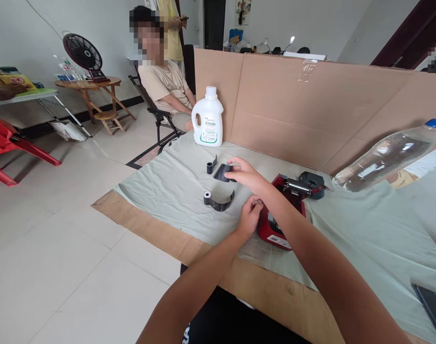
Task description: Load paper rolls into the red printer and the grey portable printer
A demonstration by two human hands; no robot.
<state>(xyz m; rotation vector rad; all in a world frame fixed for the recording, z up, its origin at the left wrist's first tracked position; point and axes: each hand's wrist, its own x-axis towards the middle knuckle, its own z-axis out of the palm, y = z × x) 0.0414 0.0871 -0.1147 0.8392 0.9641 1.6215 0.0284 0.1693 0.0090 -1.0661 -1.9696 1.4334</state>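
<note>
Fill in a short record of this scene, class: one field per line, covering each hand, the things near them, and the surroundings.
Right hand: pinches a dark strip above the cloth
Left hand: fingers curled at the edge of the red device; a small thing in them cannot be made out
Paper rolls: one with a curled dark tail, one smaller
White jug: upright by the cardboard wall
Clear bottle: right, tilted
Table cover: pale green cloth
Background: a seated person, a fan

cloth-covered table point(168, 177), jug point(208, 117), rolls point(218, 199), red device point(282, 210)
</note>
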